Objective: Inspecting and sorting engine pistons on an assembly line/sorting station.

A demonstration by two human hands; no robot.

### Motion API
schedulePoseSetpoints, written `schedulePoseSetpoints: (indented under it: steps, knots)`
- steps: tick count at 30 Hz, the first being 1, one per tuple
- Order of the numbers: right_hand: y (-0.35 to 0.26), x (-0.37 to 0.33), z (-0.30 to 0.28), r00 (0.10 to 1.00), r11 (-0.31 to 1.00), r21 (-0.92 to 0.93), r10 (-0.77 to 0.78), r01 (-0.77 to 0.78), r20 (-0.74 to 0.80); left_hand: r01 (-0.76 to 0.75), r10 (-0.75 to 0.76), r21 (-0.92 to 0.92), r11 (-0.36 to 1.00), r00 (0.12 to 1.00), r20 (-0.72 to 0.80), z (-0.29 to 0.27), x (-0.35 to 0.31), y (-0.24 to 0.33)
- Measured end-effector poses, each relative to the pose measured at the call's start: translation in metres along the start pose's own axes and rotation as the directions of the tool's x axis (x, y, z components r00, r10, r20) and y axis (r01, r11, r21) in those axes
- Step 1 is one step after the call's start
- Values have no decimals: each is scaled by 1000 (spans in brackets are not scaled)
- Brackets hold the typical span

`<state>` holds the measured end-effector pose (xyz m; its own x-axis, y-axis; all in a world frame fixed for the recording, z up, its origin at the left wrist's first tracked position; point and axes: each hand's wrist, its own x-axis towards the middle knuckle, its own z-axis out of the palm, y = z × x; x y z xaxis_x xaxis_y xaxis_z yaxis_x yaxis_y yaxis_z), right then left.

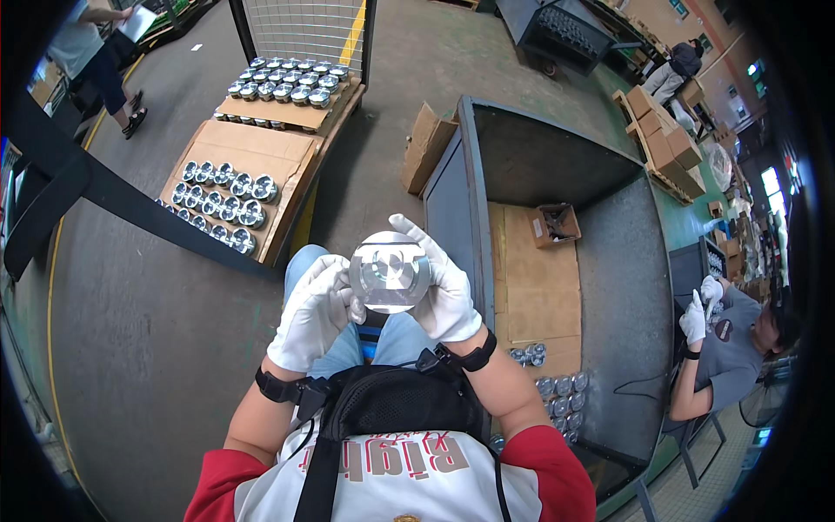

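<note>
A shiny metal piston (389, 291) is held up in front of my lap, its round crown facing me. My left hand (315, 306), in a white glove, grips its left edge with the fingertips. On the other side my right hand (448, 294), gloved too, holds the right rim between thumb and fingers, with the index finger reaching above the top edge. The parts of the fingers behind the piston are hidden. Rows of similar pistons (562, 402) lie in the grey metal bin (619, 287) at my right.
To the left, a cart lined with cardboard (252, 150) carries rows of pistons (221, 205). A small cardboard box (554, 225) sits inside the bin. A dark curved metal bar (156, 222) crosses the left side. A co-worker (731, 348) in gloves sits right; another person (91, 61) stands far left.
</note>
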<state>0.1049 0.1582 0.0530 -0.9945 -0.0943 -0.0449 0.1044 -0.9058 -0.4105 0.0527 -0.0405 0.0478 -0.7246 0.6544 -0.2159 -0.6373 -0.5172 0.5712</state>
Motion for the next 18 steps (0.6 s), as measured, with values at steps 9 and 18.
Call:
schedulePoseSetpoints:
  steps: [9, 18]
  knots:
    - [-1, 0, 0, 999, 1000, 27, 0, 2, -42, 138, -133, 57, 989, 988, -76, 3, 5, 4]
    - [-1, 1, -8, 997, 999, 47, -23, 19, 77, 81, -100, 176, 981, 990, 104, 4, -5, 0]
